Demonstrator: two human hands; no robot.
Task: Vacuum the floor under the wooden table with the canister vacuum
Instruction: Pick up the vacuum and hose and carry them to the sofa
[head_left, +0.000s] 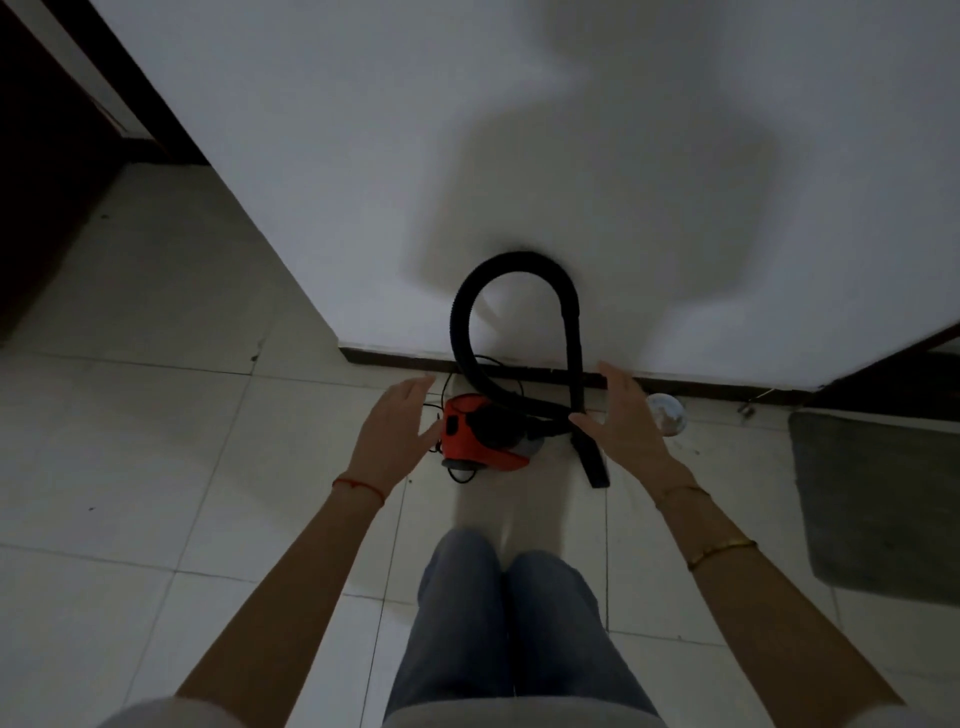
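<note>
Two hands reach out, our left hand (395, 431) and right hand (621, 415) both spread, holding nothing. Between them, on the pale tiled floor (156, 415), sits the small orange plastic canister vacuum (485, 434): probably light and rigid. Its black ribbed hose (511, 265), likely floppy, loops against the white wall (519, 130).

The person's bare forearms show a thin red string bracelet (358, 487) on the left wrist and 2 gold bangles (721, 553) on the right; blue jeans (498, 623) cover both legs.
</note>
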